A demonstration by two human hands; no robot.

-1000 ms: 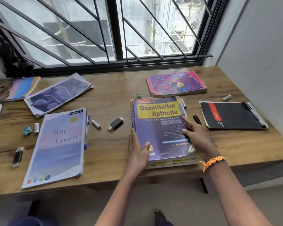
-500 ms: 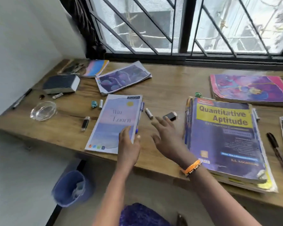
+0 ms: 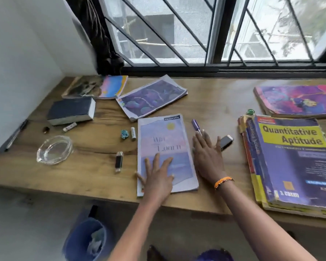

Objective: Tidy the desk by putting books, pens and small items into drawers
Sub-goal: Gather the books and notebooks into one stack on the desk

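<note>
Flat and open-fingered, the left hand (image 3: 156, 176) pressed the notebook (image 3: 166, 151) near the desk's (image 3: 94, 172) front edge, its long axis running front-to-back; the right hand (image 3: 208, 157) lay open just beside it.

Left hand (image 3: 156, 175) flat, fingers spread, palm down — right hand (image 3: 207, 157) likewise splayed, both forearms extended forward
</note>
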